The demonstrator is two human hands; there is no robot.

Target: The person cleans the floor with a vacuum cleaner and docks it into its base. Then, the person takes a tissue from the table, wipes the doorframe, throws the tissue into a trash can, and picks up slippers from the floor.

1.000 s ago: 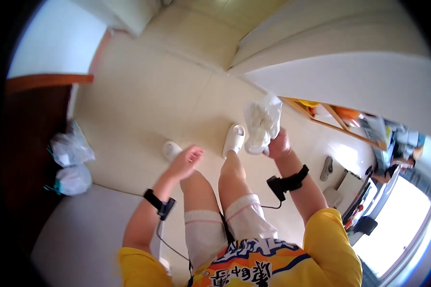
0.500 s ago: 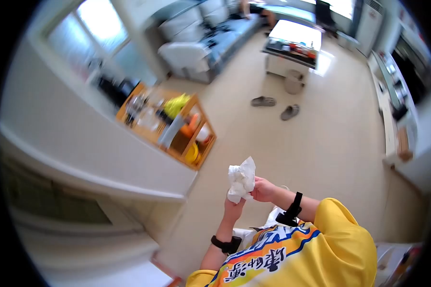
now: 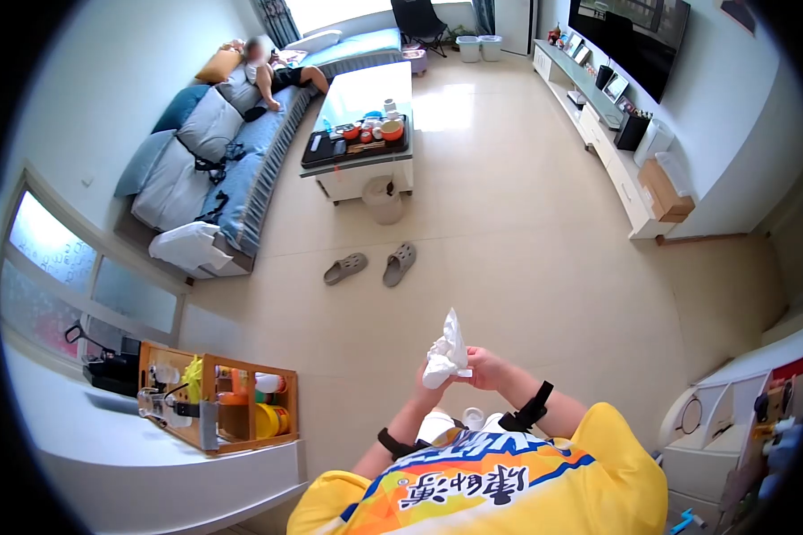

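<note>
A crumpled white plastic bag [image 3: 446,353] is held up in front of my yellow shirt, over the floor. My left hand [image 3: 426,389] is under its lower left side, with the fingers closed on it and partly hidden behind it. My right hand [image 3: 482,367] pinches the bag's right edge. The two hands are close together. Black straps with small devices sit around both wrists.
Grey clogs [image 3: 400,264] lie on the floor ahead, before a bin [image 3: 382,201] and a coffee table [image 3: 357,185]. A person [image 3: 268,80] is on the blue sofa [image 3: 257,160]. A wooden rack [image 3: 207,401] stands at left, a TV cabinet [image 3: 616,165] at right.
The view has swung from the hallway floor to the living room. My left hand, empty and apart earlier, has come to the bag beside my right hand.
</note>
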